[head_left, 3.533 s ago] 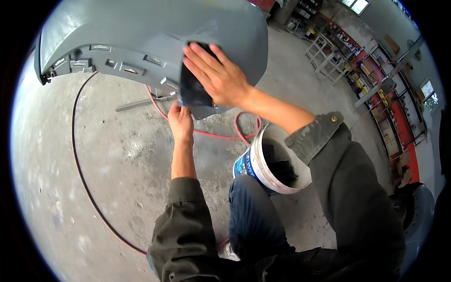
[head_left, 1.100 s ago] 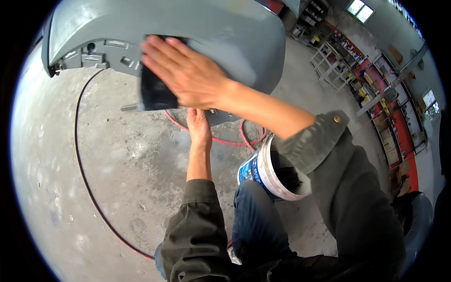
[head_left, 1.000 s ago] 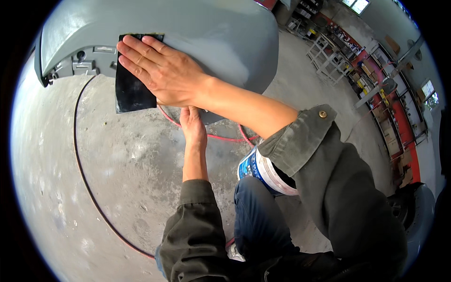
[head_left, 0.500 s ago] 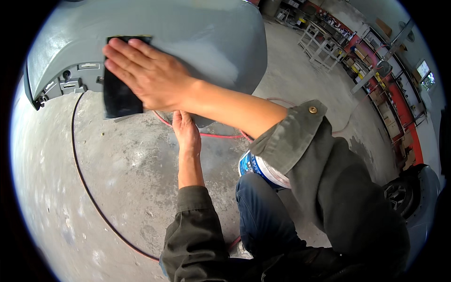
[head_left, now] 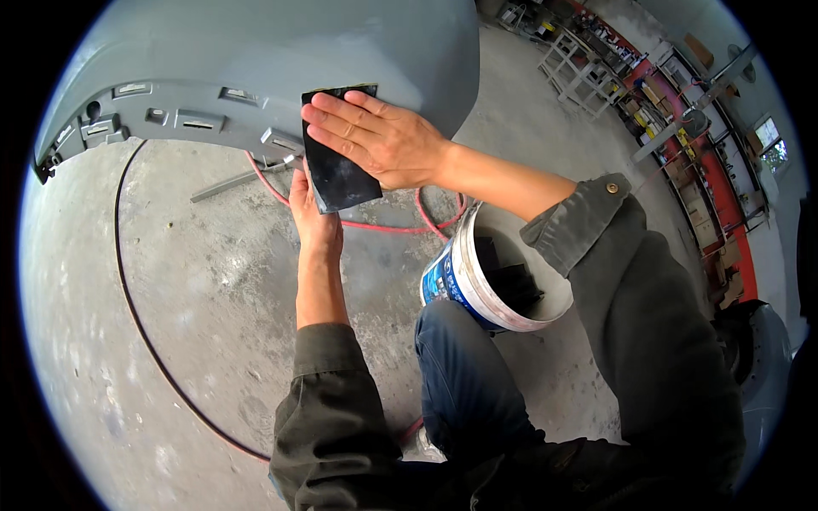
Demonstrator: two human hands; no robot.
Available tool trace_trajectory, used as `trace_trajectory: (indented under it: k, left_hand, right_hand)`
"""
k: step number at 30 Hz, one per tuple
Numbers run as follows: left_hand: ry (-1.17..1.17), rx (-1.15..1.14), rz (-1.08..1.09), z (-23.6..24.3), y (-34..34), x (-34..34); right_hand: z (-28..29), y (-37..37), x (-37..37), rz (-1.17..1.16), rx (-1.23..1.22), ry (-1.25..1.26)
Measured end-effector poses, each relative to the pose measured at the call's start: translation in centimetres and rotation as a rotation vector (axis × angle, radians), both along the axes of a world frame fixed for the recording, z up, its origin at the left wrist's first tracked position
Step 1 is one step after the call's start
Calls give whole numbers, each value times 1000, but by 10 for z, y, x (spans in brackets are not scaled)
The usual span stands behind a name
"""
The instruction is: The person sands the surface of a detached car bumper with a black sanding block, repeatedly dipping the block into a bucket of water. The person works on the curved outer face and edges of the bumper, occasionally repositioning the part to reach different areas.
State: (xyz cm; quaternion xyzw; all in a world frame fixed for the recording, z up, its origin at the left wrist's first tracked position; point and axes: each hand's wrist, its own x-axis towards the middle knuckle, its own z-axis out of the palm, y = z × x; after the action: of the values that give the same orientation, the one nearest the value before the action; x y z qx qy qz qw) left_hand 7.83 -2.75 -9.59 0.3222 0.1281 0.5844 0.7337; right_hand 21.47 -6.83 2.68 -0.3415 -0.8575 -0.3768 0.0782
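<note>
A large grey car body panel [head_left: 256, 43] with a row of slotted recesses along its lower edge fills the top of the view. My right hand [head_left: 383, 136] lies flat, fingers stretched out, pressing a black rectangular sheet [head_left: 341, 187] against the panel's lower right part. My left hand [head_left: 315, 221] is just below, gripping the panel's bottom edge, its fingertips hidden behind the panel and sheet. Beside my knee stands a white bucket [head_left: 494, 315] with a blue label and black sheets [head_left: 511, 285] inside.
A red hose [head_left: 383, 227] loops under the panel near a metal bar [head_left: 221, 186]. A dark hose [head_left: 128, 289] curves across the concrete floor [head_left: 196, 298]. A metal frame [head_left: 579, 72] and cluttered shelving [head_left: 699, 187] line the right. A grey car part [head_left: 763, 383] stands at the lower right.
Since about a second ago, my right hand and the sheet have moved right along the panel, uncovering more recesses. More of the bucket's inside shows. My left hand still grips the lower edge.
</note>
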Motion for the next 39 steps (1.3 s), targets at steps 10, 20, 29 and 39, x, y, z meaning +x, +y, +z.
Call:
trace_trajectory:
  k: [10, 20, 29, 39]
  left_hand:
    - [25, 41, 52, -6, -4, 3]
    - [180, -57, -20, 5, -6, 8]
    - [272, 11, -296, 9, 8, -25]
    - [277, 101, -245, 2, 4, -31]
  right_hand:
    - [3, -8, -13, -2, 51, 69]
    - [-53, -52, 52, -255, -18, 9]
    - [-105, -38, -9, -446, 118, 558]
    - [-79, -7, -53, -208, 78, 902]
